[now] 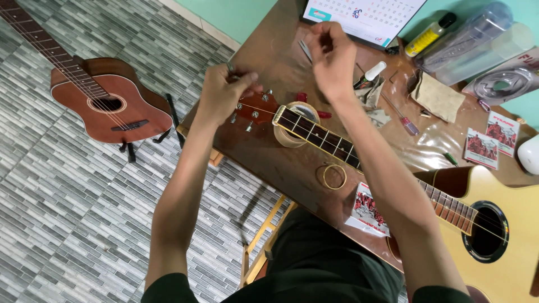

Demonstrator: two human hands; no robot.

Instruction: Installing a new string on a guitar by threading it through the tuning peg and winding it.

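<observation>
While a second guitar (104, 101) leans on its stand on the floor at nine o'clock, the left hand (222, 92) closes its grip on a tuning peg of the headstock (255, 109). The neck (320, 136) runs from there toward four o'clock, resting on a tape roll (287, 136). The right hand (331, 59), at one o'clock from the headstock, pinches something thin, probably a string. A coiled string (334, 176) lies on the surface (269, 151).
</observation>
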